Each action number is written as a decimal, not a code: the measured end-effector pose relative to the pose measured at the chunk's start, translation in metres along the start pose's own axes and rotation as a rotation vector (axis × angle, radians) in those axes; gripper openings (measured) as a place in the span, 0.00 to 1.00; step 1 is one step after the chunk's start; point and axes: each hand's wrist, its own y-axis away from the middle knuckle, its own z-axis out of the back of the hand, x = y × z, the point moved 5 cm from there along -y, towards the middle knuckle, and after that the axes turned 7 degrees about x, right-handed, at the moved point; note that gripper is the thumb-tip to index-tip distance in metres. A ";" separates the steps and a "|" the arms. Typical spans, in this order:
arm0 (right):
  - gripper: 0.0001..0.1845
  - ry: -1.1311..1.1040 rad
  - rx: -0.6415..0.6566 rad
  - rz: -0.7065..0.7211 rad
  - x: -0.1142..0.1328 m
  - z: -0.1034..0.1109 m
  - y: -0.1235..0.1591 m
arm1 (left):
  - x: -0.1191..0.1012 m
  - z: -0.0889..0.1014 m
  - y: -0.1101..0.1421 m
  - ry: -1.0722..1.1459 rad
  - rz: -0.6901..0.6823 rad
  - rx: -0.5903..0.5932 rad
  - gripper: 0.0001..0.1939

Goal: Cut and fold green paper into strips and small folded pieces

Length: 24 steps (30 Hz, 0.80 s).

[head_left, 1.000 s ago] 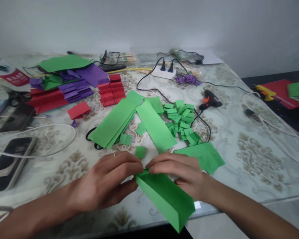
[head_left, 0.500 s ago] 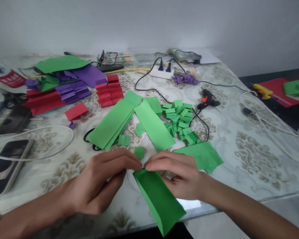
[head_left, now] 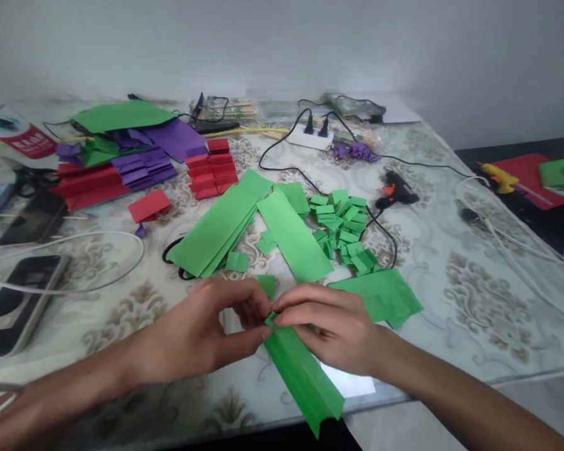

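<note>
Near the table's front edge, a folded green paper strip (head_left: 305, 379) slants down toward me, creased along its length. My left hand (head_left: 211, 329) pinches its upper left corner between thumb and fingers. On the same top end, the fingers of my right hand (head_left: 333, 322) press from the right; its thumb is mostly hidden. A small green paper square (head_left: 266, 285) lies just beyond my fingertips. Farther on lie a stack of long green strips (head_left: 216, 228), a single green strip (head_left: 295, 238) and a heap of small folded green pieces (head_left: 343, 228). A wider green sheet (head_left: 383, 294) rests beyond my right hand.
Red folded paper (head_left: 211, 172) and purple paper (head_left: 143, 168) lie at the back left. A black glue gun (head_left: 397, 190) is at the right, its cable near a white power strip (head_left: 310, 136). Two phones (head_left: 21, 300) (head_left: 32, 218) and scissors (head_left: 31, 178) sit at the left.
My left thumb has come up to the strip's corner, and the left hand's grip has changed. The strip has turned and its sides have drawn closer together, making it look narrower.
</note>
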 end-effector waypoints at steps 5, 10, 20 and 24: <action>0.11 -0.071 -0.026 -0.078 -0.004 -0.002 -0.002 | 0.003 -0.001 0.000 0.005 0.022 0.010 0.06; 0.09 -0.147 -0.081 -0.240 -0.013 0.000 -0.001 | 0.003 -0.001 0.001 -0.015 0.009 0.012 0.09; 0.08 -0.180 -0.022 -0.208 -0.011 -0.001 -0.004 | 0.007 -0.003 -0.003 -0.063 -0.007 0.018 0.13; 0.08 -0.209 0.007 -0.189 -0.010 0.001 -0.006 | 0.005 -0.002 -0.003 -0.061 -0.025 0.026 0.12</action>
